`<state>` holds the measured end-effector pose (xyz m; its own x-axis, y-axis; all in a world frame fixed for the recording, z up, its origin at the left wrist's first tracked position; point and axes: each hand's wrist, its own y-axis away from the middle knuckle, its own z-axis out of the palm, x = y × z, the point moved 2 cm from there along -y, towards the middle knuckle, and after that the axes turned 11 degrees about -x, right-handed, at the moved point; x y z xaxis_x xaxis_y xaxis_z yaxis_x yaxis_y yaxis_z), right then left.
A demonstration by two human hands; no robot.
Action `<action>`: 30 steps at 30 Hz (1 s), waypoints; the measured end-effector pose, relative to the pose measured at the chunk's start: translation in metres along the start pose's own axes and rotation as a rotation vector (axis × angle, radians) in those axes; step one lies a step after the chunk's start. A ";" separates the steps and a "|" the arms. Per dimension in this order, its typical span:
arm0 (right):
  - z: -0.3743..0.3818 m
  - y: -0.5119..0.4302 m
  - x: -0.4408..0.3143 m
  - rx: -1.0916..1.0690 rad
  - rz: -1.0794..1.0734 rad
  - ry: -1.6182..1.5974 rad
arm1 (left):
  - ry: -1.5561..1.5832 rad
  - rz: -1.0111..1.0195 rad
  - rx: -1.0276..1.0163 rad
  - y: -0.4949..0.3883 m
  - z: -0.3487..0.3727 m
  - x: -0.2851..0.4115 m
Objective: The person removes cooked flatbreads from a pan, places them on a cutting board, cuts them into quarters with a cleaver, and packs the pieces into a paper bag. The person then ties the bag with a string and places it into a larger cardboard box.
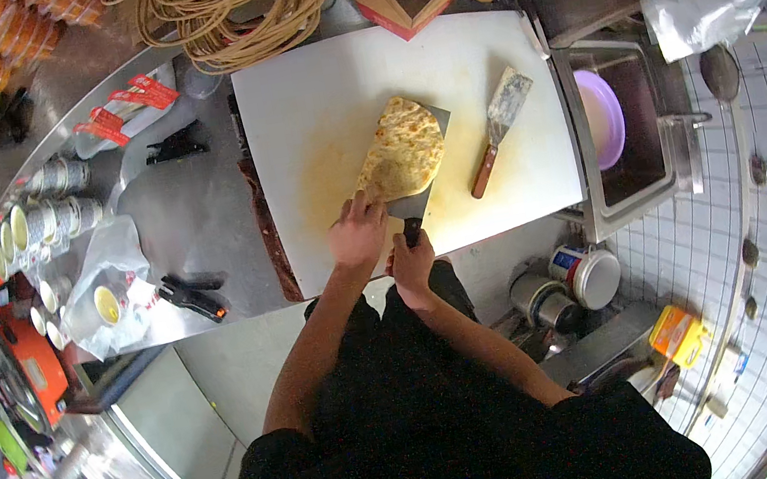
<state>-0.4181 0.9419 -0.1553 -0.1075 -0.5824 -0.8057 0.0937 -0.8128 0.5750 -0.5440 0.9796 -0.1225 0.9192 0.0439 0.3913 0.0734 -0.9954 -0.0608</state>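
Note:
A browned flatbread piece (406, 148) lies over a broad metal blade (416, 204) on the white cutting board (298, 94). Around the blade's black handle (413, 228), my right hand (412, 265) is closed at the board's near edge. My left hand (358, 232) has its fingertips at the flatbread's near left end; whether they pinch it is hidden. Between both hands shows a tan, paper-like piece (392, 229), partly covered. To the right on the board rests a scraper (508, 97) with a wooden handle and a stained metal blade.
Right of the board is a metal sink (647, 176) holding a purple basin (608, 118). Black tongs (188, 296), a plastic bag (105, 278) and stacked paper cups (56, 218) occupy the left counter. Beyond the board are coiled tan cords (238, 9) and an open cardboard box (402, 12).

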 end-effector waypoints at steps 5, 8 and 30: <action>0.005 -0.001 0.037 0.138 -0.022 0.105 | -0.029 0.092 -0.099 -0.003 0.025 -0.022; -0.040 0.005 0.039 0.184 0.056 0.195 | -0.031 0.062 -0.052 0.000 0.033 -0.022; -0.050 -0.074 -0.226 -0.829 0.446 1.176 | 1.470 -0.620 0.743 -0.167 0.014 -0.048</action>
<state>-0.3516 1.1348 -0.0227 0.8746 -0.1027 -0.4739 0.4642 -0.1051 0.8795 -0.5946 1.1450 -0.1443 -0.3581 -0.1560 0.9206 0.7756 -0.5987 0.2002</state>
